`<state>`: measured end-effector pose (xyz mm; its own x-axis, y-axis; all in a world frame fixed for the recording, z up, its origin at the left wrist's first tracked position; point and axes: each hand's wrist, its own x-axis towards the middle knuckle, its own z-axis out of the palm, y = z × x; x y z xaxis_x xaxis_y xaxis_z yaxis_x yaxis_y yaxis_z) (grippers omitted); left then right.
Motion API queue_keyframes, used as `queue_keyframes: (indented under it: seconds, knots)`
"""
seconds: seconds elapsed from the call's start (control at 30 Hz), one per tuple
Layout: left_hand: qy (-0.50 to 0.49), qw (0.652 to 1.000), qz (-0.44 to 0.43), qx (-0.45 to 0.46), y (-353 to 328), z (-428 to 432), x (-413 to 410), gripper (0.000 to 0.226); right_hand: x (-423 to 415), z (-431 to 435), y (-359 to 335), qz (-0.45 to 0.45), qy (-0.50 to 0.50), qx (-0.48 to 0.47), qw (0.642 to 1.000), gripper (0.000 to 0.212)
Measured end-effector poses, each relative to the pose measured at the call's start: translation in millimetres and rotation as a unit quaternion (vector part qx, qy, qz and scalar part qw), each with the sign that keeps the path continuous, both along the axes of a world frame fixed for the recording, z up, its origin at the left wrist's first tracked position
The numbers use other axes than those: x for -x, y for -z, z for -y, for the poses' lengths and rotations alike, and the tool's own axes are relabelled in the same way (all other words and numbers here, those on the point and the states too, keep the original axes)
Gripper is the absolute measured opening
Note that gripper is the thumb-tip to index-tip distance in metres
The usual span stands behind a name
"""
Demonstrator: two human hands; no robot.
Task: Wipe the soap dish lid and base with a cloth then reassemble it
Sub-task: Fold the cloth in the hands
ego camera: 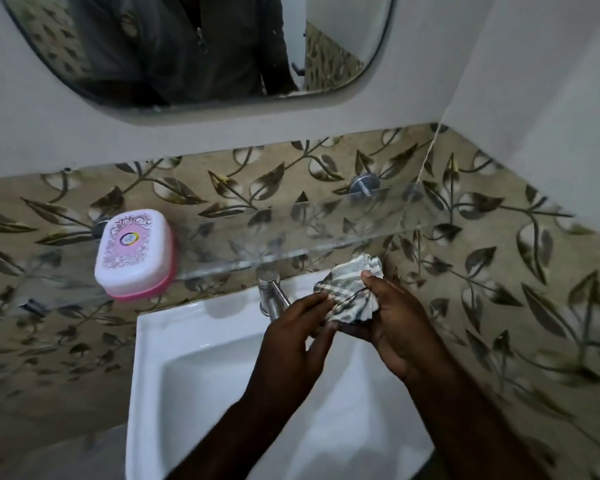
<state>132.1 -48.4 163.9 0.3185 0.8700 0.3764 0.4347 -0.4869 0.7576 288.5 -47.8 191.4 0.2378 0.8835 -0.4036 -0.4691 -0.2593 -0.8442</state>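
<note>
Bunching the checked cloth (pixel 347 289) over the sink (pixel 187 341), both hands are preparing for the wipe; no wiping is under way yet. The right hand (pixel 395 323) is cupping the wad, its fingers curling beneath and its thumb pressing on top. The left hand (pixel 298 337) is pinching the cloth's near edge with its fingertips. The soap dish (pixel 136 252) is sitting closed on the glass shelf (pixel 291 244), well to the left of the hands, its white lid (pixel 134 244) resting on the pink base (pixel 142 294). By this reading the opening step is in hand. The next move is calling for one hand to free itself, reach to the shelf and lift the lid off.
</note>
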Motion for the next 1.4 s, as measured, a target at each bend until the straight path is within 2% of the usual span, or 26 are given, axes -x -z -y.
queue_keyframes:
  seconds: [0.1, 0.2, 0.27, 0.33, 0.43, 0.53, 0.6, 0.7, 0.77, 0.83, 0.93, 1.0, 1.1, 1.17, 1.23, 1.3, 1.4]
  knots:
    - [-0.026, 0.997, 0.039, 0.057, -5.6, -1.5, -3.5, 0.011, -3.2, 1.9, 10.4, 0.007, -0.006, 0.016, 1.000, 0.030]
    - [-0.076, 0.980, 0.091, 0.158, -6.4, -4.4, -9.1, 0.023, -6.8, 2.9, 20.1, 0.007, -0.006, 0.022, 1.000, 0.028]
    - [-0.105, 0.946, 0.173, 0.254, -5.3, -7.0, -12.4, 0.019, -10.6, 3.9, 25.1, 0.038, 0.005, 0.024, 0.999, 0.022]
    - [-0.134, 0.911, 0.235, 0.311, -4.9, -8.1, -14.5, 0.015, -15.1, 5.9, 28.9, 0.115, 0.018, 0.020, 0.993, 0.022]
    - [-0.142, 0.948, 0.168, 0.230, -0.9, -5.6, -22.1, 0.015, -15.8, 11.0, 32.1, 0.181, -0.011, 0.009, 0.983, 0.043]
    - [-0.095, 0.981, 0.108, 0.127, -3.5, 3.0, -37.7, 0.009, -10.2, 13.4, 31.6, 0.177, -0.045, -0.005, 0.983, 0.039]
    - [-0.047, 0.996, 0.036, 0.066, -2.1, 6.3, -46.1, 0.016, -10.3, 15.0, 33.8, 0.131, -0.047, -0.022, 0.990, 0.037]
    - [0.027, 0.997, -0.052, 0.053, 2.5, 7.4, -51.3, 0.032, -14.6, 19.4, 35.7, 0.044, -0.065, -0.033, 0.996, 0.045]
    - [0.041, 0.996, -0.051, 0.061, 6.4, 8.8, -51.1, 0.042, -19.5, 20.1, 39.7, 0.036, -0.068, -0.035, 0.996, 0.036]
    - [0.013, 0.997, -0.047, 0.057, 11.9, 8.3, -47.6, 0.042, -24.8, 17.3, 45.0, 0.022, -0.055, -0.028, 0.998, 0.023]
    - [-0.022, 0.996, -0.041, 0.078, 12.7, 2.5, -42.0, 0.017, -32.0, 12.3, 48.6, 0.010, -0.048, -0.018, 0.999, 0.022]
    - [-0.069, 0.990, -0.001, 0.126, 8.3, -7.3, -39.2, 0.033, -34.0, 10.9, 52.1, 0.056, -0.050, -0.015, 0.997, 0.021]
    - [-0.137, 0.984, 0.038, 0.106, 3.2, -23.5, -40.4, 0.031, -31.8, 12.1, 60.5, 0.156, -0.076, -0.013, 0.985, 0.028]
    - [-0.106, 0.989, 0.028, 0.098, 1.3, -21.9, -49.3, 0.024, -27.0, 11.6, 64.9, 0.171, -0.099, -0.016, 0.980, 0.029]
    - [-0.070, 0.994, -0.019, 0.078, 3.2, -12.2, -58.8, 0.019, -20.8, 11.2, 61.9, 0.173, -0.103, -0.026, 0.979, 0.021]
    - [-0.069, 0.996, -0.035, 0.053, 7.3, -2.3, -64.0, 0.013, -18.6, 12.1, 60.6, 0.141, -0.108, -0.033, 0.984, 0.028]
    - [-0.058, 0.996, -0.042, 0.043, 15.9, 3.8, -61.1, 0.037, -25.3, 13.2, 60.2, -0.008, -0.089, -0.033, 0.995, 0.030]
